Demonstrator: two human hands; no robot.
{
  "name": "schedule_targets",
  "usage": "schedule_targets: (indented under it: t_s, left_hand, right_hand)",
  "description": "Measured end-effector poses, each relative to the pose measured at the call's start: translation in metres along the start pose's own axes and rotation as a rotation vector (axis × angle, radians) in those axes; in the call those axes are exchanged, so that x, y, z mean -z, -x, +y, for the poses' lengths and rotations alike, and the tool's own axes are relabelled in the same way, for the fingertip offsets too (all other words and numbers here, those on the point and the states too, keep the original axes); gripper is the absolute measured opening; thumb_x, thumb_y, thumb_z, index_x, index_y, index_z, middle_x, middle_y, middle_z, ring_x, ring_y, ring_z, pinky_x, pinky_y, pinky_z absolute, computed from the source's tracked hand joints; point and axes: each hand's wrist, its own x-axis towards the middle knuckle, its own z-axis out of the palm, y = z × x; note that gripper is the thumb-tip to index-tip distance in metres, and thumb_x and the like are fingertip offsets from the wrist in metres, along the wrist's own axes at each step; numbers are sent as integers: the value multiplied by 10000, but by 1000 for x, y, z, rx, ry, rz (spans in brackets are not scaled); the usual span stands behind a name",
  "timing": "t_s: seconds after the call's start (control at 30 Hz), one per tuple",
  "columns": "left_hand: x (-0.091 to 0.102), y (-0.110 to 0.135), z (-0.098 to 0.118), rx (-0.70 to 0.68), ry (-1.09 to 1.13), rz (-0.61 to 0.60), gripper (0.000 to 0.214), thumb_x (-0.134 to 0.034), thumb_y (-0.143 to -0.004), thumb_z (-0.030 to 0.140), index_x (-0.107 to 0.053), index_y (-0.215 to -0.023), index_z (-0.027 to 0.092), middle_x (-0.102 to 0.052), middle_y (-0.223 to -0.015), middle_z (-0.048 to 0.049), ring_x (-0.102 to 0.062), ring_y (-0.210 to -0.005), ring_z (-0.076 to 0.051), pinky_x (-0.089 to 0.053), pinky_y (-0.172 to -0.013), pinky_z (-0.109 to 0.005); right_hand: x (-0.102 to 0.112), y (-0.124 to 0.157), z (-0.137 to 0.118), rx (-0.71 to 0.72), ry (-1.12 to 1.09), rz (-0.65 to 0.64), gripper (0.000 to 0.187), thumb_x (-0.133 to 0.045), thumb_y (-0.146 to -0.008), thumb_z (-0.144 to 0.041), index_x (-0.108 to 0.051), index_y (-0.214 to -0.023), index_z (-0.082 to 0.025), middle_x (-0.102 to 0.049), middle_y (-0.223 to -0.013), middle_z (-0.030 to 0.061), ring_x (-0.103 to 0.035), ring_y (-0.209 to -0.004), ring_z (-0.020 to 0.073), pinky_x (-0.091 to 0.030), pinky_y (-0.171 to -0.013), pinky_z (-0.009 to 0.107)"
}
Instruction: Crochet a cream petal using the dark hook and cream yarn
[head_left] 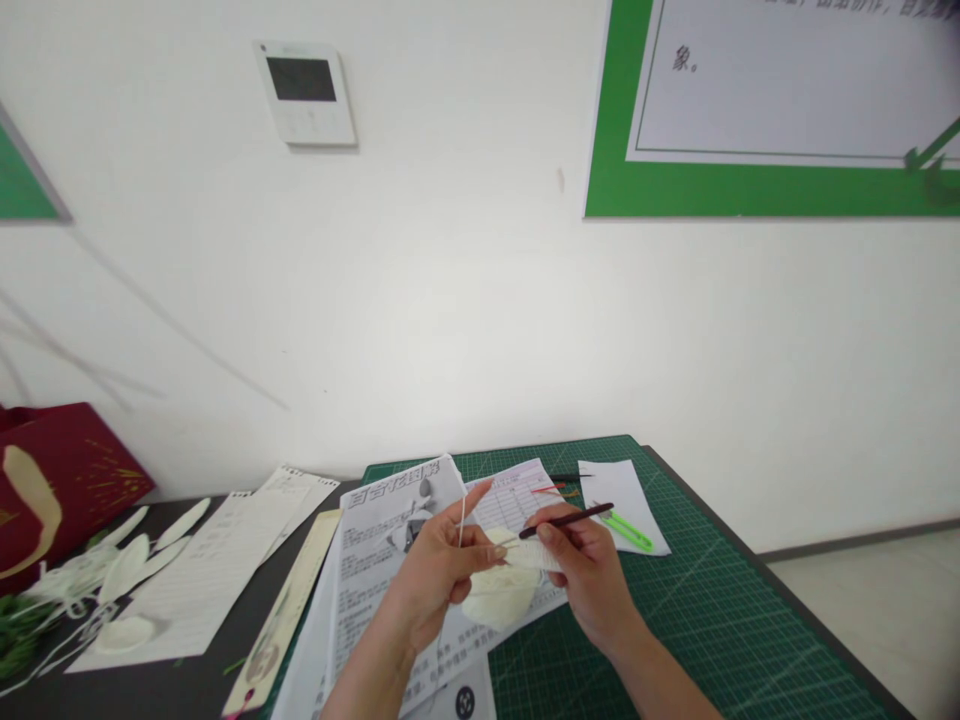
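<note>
Fingers [551, 541] of the right hand [590, 574] are clamped on a dark-handled crochet hook [576, 516], with a white crocheted piece [534, 555] just beneath, at the lower centre of the frame. At that piece's left end, the left hand [437, 556] has its thumb and another finger pinched together; what lies between them is too small to tell. Its index finger points up, with a white yarn strand [462, 515] beside it. Below the hands, a cream yarn ball [495, 603] sits on printed sheets [356, 575] over a green cutting mat [712, 630]. Farther right lies a lime-green utility cutter [631, 533]. At lower left, 1 dark red bag [82, 460] and white petal-shaped pieces [127, 570] rest on the black bench [259, 595].
</note>
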Motion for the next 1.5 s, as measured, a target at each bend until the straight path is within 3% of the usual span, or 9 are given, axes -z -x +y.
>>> schedule_targets:
  t_s: [0.13, 0.27, 0.5, 0.7, 1.07, 1.3, 1.5]
  left_hand:
    - [-2, 1, -5, -14, -3, -78, 969, -783, -634, 140, -281, -1457, 241, -628, -668, 18, -460, -494, -74, -286, -409, -167]
    - [-7, -2, -14, -33, 56, -125, 995, -796, -636, 163, -254, -1468, 224, -642, -704, 1, -589, -649, -143, -437, -556, -232]
    - [-16, -3, -20, -89, 60, -46, 948, -782, -632, 142, -306, -1451, 163, -546, -581, 57, -496, -544, -118, -460, -503, -256]
    - [-14, -1, -15, -86, 47, -57, 966, -772, -624, 122, -286, -1458, 162, -554, -536, 63, -475, -488, -107, -408, -424, -217]
    - [-20, -2, -18, -105, 146, 74, 974, -811, -576, 108, -349, -1433, 155, -568, -580, 55, -463, -516, -90, -408, -477, -213]
    - [-26, -2, -24, -74, 242, 77, 971, -814, -595, 151, -341, -1441, 216, -588, -669, 28, -509, -584, -106, -459, -561, -243]
    - [-24, -1, -22, -125, 187, 57, 1028, -815, -588, 146, -281, -1464, 208, -563, -566, 55, -489, -519, -105, -415, -479, -216]
  right_hand:
    - [-1, 1, 1, 10, 18, -12, 258, -712, -721, -429, -679, -737, -174, -506, -520, -49, -318, -384, 38, -255, -347, 161]
    - [-1, 2, 2, 14, 37, -39, 248, -710, -728, -413, -684, -742, -167, -493, -502, -54, -336, -377, 40, -257, -348, 159]
    - [0, 1, 3, 24, 26, -39, 250, -696, -745, -411, -682, -769, -162, -499, -524, -56, -346, -380, 30, -258, -355, 151]
    - [-1, 3, 6, -5, -4, -37, 253, -710, -737, -408, -675, -761, -159, -532, -557, -44, -364, -388, 30, -282, -348, 144]
    - [-3, 3, 16, 17, -85, 5, 230, -693, -765, -407, -664, -796, -181, -525, -582, -56, -343, -404, 21, -272, -360, 134]
    - [-2, 4, 12, 45, -26, 39, 240, -704, -753, -412, -674, -801, -179, -544, -588, -46, -367, -422, 31, -295, -377, 142]
    - [0, 2, 13, -12, -48, 7, 273, -721, -724, -437, -677, -780, -173, -496, -530, -59, -317, -392, 28, -257, -350, 139]
